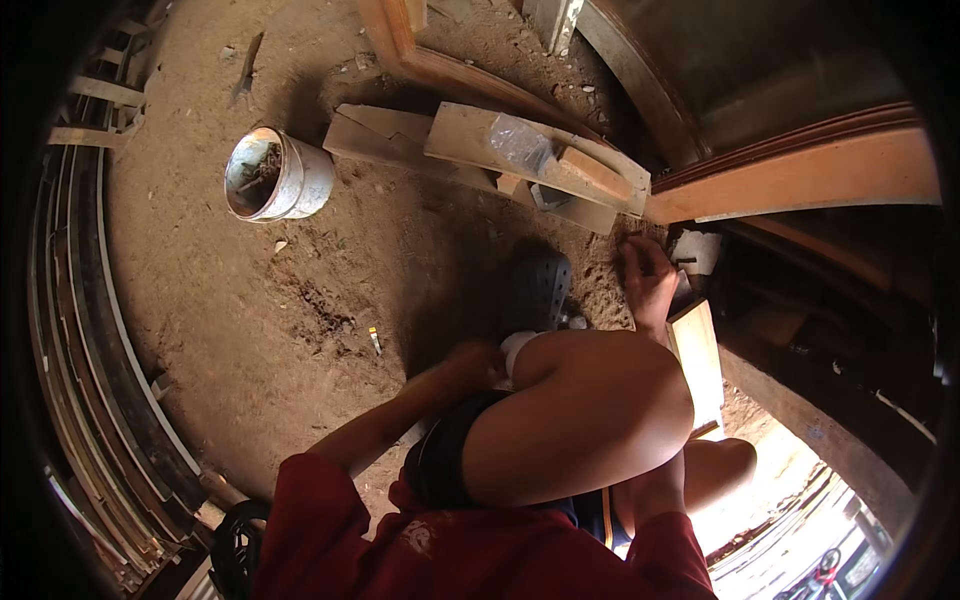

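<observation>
My left hand [478, 366] is low beside my bent leg, against a white item [516, 356] that could be a cloth or sock edge. Shadow and the thigh hide its fingers. Past my knee, my right hand [650, 280] reaches down to the soil, fingers curled in; whatever they may hold is too small to make out. Close to it are the end of an orange-brown wooden frame [800, 178], a whitish block [697, 252] and a pale board [697, 355]. A dark clog [537, 288] is on my foot between the hands.
Two planks [450, 150] lie ahead, carrying a clear plastic bottle [520, 142] and a wood block [594, 174]. A white bucket [300, 178] of scraps stands left. A small paintbrush [375, 341] lies on the dirt. Long timber strips [85, 330] line the left edge.
</observation>
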### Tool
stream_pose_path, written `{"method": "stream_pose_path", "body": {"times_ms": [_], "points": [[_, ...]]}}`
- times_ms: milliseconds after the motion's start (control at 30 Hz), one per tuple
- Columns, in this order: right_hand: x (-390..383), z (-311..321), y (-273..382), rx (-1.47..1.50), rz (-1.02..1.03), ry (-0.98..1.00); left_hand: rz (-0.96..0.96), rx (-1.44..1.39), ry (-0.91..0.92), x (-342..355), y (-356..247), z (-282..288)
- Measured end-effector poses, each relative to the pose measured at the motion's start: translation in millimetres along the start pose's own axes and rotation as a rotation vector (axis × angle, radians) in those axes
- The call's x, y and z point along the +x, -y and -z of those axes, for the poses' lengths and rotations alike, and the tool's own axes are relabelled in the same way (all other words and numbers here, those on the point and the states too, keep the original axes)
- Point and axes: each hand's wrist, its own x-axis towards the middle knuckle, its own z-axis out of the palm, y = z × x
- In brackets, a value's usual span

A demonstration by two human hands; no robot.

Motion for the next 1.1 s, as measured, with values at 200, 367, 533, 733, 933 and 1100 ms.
{"method": "stream_pose_path", "body": {"times_ms": [200,367,533,733,933,1100], "points": [[-8.8,23.7,-45.0,-0.043,-0.190,0.028,0.226,0.239,-0.535,34.3,67.3,28.3],[-32.6,17.0,-59.6,-0.100,-0.192,0.050,0.477,0.103,-0.538,43.8,79.0,41.7],[-45.7,17.6,-64.3,-0.087,-0.251,0.030,0.450,0.169,-0.522,53.7,95.2,16.1],[-49.6,22.1,-73.5,-0.069,-0.274,0.006,0.509,0.323,-0.430,59.6,100.9,2.4],[-41.7,17.0,-67.4,-0.018,-0.248,-0.004,0.487,0.449,-0.520,47.6,112.2,-9.1],[-43.9,20.0,-71.9,0.031,-0.293,-0.007,0.618,0.271,-0.591,60.4,80.1,19.1]]}}
